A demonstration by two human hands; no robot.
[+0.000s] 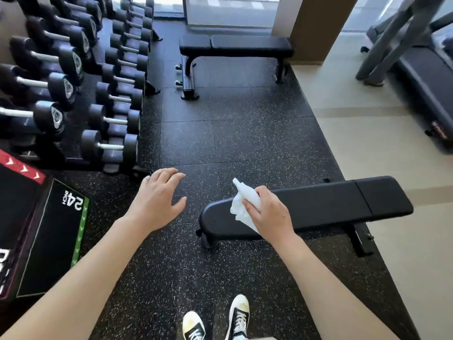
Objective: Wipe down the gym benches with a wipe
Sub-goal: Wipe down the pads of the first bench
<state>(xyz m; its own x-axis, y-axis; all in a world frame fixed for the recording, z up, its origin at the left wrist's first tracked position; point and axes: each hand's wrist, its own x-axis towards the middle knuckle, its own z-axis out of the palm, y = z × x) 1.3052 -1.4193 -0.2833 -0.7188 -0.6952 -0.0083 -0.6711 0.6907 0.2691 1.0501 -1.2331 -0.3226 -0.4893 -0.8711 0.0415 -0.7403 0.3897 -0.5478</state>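
Wipe [241, 204] soft, light, crumples easily; bunch it | right hand [269, 217] grip curled round wipe, above near bench [318, 204] end | left hand [157, 200] spread, holding nothing | far bench [245, 46] well apart, by dumbbell rack [73, 82]

Head view. The right hand [269, 217] grips a crumpled white wipe [242, 204] over the near bench [331, 204], close to its rounded end. The left hand [157, 200] hovers with spread fingers above the speckled floor [220, 133]. A second bench [235, 46] stands farther off. Dumbbells [73, 77] line the left side, beside a plyo box [49, 236]; a treadmill [426, 77] stands at right. Two sneakers [215, 320] show at bottom.
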